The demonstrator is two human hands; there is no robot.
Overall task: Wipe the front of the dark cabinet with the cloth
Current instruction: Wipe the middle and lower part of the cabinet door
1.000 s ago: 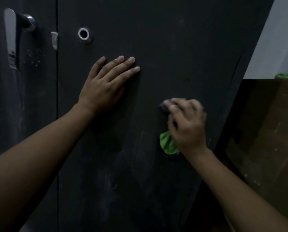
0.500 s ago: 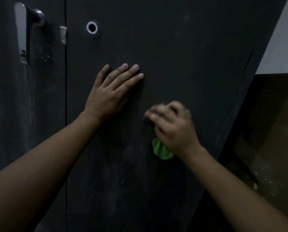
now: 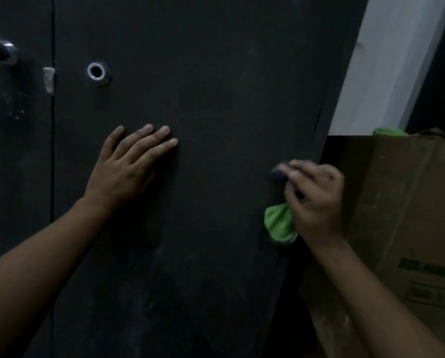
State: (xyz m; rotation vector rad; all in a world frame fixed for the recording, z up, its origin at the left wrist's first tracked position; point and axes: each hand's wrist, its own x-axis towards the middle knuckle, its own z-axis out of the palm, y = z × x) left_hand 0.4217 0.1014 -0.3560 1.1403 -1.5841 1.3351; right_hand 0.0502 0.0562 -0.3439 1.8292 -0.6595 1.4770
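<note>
Cloth [image 3: 278, 223] bunched in right hand [image 3: 315, 200].

green cloth [image 3: 279, 223] bunched against dark cabinet [image 3: 216, 99] front, near right edge

left hand [image 3: 128, 166]: flat, fingers [image 3: 143, 140] straight | right hand [image 3: 317, 200]: fingers curled round cloth [image 3: 279, 223]

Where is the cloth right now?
In the head view the cloth is bunched in the right hand, against the cabinet front near its right edge, just left of the cardboard box.
</note>
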